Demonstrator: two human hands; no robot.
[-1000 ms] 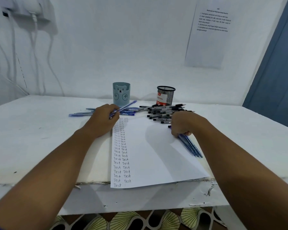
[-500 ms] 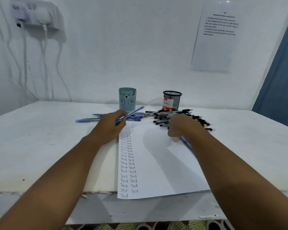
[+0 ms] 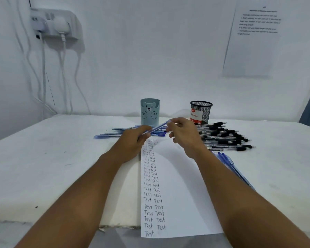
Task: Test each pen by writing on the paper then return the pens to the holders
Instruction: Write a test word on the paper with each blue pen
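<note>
My left hand [image 3: 132,140] grips a blue pen [image 3: 157,127] by its lower end, above the top of the paper [image 3: 177,194]. My right hand [image 3: 183,135] pinches the upper end of that same pen. The paper carries two columns of "Test" written down its left side. A teal bear holder [image 3: 150,111] and a black mesh holder [image 3: 201,111] stand at the back. Blue pens [image 3: 115,134] lie left of the hands, black pens [image 3: 225,136] to the right, and a few blue pens [image 3: 234,169] by the paper's right edge.
The white table [image 3: 43,167] has a chipped front edge. A power strip with hanging cables [image 3: 54,24] is on the wall at the left. A printed sheet [image 3: 254,38] hangs on the wall at the right.
My right hand has left the blue pens at the paper's right edge, risen and moved left to pinch the top of the pen that my left hand holds. The head has tilted up.
</note>
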